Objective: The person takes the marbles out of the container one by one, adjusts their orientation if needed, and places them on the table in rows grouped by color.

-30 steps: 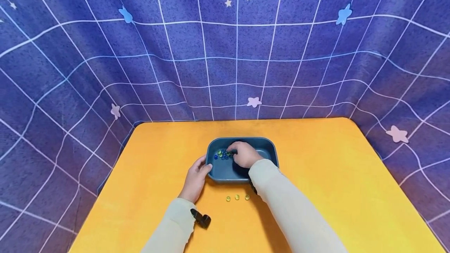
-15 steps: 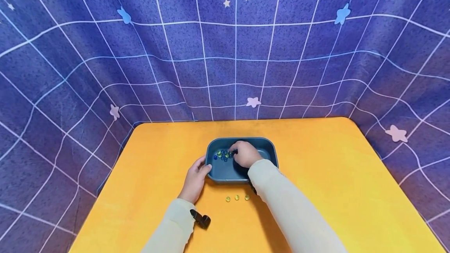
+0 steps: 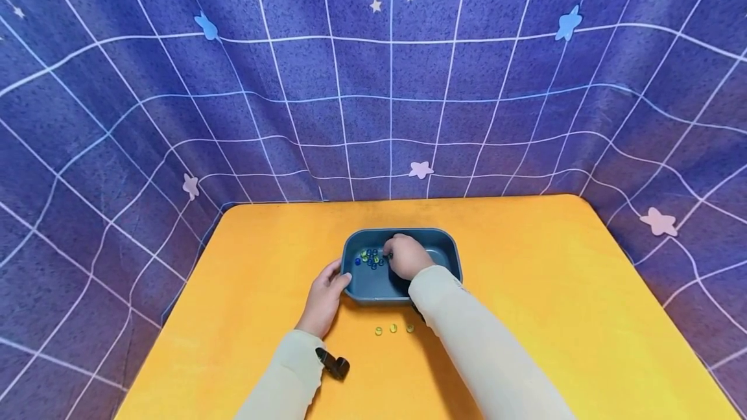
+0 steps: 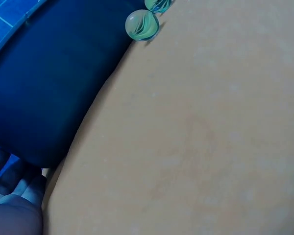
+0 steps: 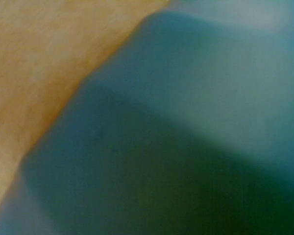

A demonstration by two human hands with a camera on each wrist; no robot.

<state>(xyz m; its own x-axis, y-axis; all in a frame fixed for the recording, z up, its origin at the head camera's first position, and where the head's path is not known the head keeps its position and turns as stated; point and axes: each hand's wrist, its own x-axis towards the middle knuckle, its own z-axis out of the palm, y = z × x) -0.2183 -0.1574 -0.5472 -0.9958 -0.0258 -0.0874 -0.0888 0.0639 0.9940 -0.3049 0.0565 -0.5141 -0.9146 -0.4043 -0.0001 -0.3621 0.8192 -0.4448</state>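
Observation:
A dark blue plastic bin point(image 3: 373, 293) stands on the orange table. My left hand point(image 3: 321, 300) grips its left end, thumb over the rim, while the other fingers point(image 4: 12, 176) lie along the outside wall. Several blue and yellow-green glass marbles point(image 3: 375, 260) lie in the bin's left half. My right hand point(image 3: 408, 256) reaches into the bin with fingers curled down, pinching what looks like a dark marble point(image 3: 389, 256), mostly hidden at the fingertips. In front of the bin, three yellow marbles sit in a row, the middle marble point(image 3: 393, 328) among them.
The orange table point(image 3: 280, 238) extends on both sides of the bin. A purple-blue gridded curtain point(image 3: 362, 115) hangs around the back and sides. A black wrist mount point(image 3: 333, 363) sits on the left sleeve. The right wrist view is blurred, filled mostly by the bin.
My right hand's fingertips have drawn slightly right, away from the cluster of marbles, and more marbles show beside them. Some marbles have shifted a little. My left hand stays on the bin.

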